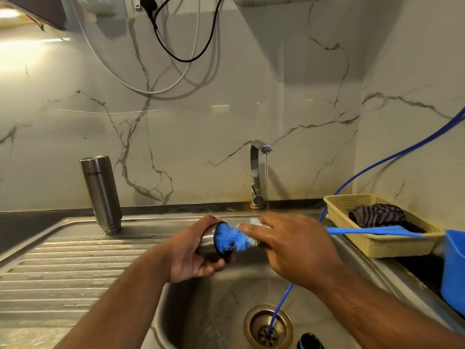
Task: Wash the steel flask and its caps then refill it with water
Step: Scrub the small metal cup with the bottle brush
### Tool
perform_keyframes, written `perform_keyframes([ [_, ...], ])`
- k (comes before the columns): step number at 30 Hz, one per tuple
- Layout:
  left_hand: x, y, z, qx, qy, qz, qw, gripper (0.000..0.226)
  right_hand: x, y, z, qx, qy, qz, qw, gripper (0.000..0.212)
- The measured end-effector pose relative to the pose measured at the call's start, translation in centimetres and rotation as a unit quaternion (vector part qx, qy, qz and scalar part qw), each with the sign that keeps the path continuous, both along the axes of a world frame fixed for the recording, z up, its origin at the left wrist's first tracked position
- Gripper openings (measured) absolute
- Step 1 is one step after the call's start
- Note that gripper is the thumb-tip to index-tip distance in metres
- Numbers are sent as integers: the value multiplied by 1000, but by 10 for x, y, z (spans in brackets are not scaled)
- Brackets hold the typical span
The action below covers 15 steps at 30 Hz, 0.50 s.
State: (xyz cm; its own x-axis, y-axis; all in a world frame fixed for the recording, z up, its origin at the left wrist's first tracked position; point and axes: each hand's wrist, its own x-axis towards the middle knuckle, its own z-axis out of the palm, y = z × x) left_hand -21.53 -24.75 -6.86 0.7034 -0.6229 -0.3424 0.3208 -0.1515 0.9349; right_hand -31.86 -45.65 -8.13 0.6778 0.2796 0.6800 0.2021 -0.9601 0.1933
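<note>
The steel cap is clasped in the left grip; the blue brush, bristles inside it, is held by the right grip; the flask is stood inverted on the drainer.

The back and side walls are faced with glossy pale marble-look panels veined in grey. Black and white cables are hung in loops near the top. A warm glow is cast at the upper left. A steel sink with a ribbed drainboard is set below, a tap mounted behind it.
</note>
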Motion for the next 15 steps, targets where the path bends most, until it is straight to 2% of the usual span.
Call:
perform_keyframes([
  [2, 2, 2, 2, 15, -47, -16, 999, 67, -1, 1, 2, 36, 23, -11, 999, 55],
  [5, 6, 3, 5, -75, -149, -16, 986, 55, 2, -3, 11, 138, 67, -11, 988, 47],
  [6, 6, 3, 5, -101, -168, -16, 980, 50, 2, -5, 10, 140, 73, -10, 987, 46],
  [8, 4, 1, 3, -125, -155, 5, 980, 49, 1, -5, 9, 102, 71, -18, 992, 46],
  [11, 2, -4, -1, -95, -96, 50, 990, 59, -4, -3, 8, 45, 46, -22, 998, 51],
  [13, -4, -5, -2, -43, -62, 20, 997, 65, -2, -4, 9, 21, 25, -6, 999, 54],
  [15, -6, -4, -2, -13, -72, -7, 997, 67, -2, -8, 10, 29, 39, -6, 999, 54],
])
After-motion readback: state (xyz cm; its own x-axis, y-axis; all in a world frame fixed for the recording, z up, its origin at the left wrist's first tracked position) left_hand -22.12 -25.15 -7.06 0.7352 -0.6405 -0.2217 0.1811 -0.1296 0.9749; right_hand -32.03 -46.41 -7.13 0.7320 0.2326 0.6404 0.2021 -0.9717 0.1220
